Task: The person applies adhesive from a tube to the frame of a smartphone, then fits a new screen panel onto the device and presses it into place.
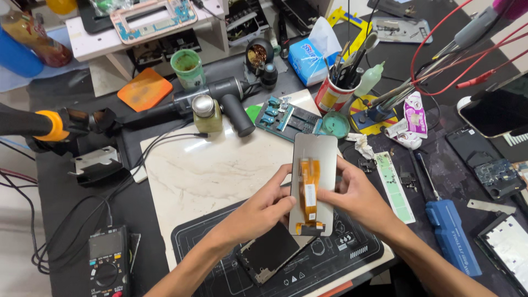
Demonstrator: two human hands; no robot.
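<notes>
Both hands meet over the middle of the bench around a phone display panel (313,165), held upright with its grey back toward the wearer and an orange flex cable (309,190) running down its centre. The left hand (264,212) curls in from the side, fingers closed on the panel's left edge and thumb pressed near the cable; the right hand (357,198) pinches the opposite edge, its thumb lying on the cable's white label. Just below the left wrist lies a dark phone frame (272,250), resting on a black work mat (330,264) — the mat overlaps a pale marble slab (214,165) that stretches away beyond the knuckles. To the right of the right forearm sits a blue-handled screwdriver (451,234), and a green-dotted strip (393,184) lies just past the right hand. Well off to the left of the left arm rests a black multimeter (107,261). Farther out, beyond the panel's top edge, a circuit board (289,118) lies on the slab's corner, with a grey handheld tool (220,96) — its grip pointing back toward the hands — and a red-and-white cup of tools (333,93) behind.
</notes>
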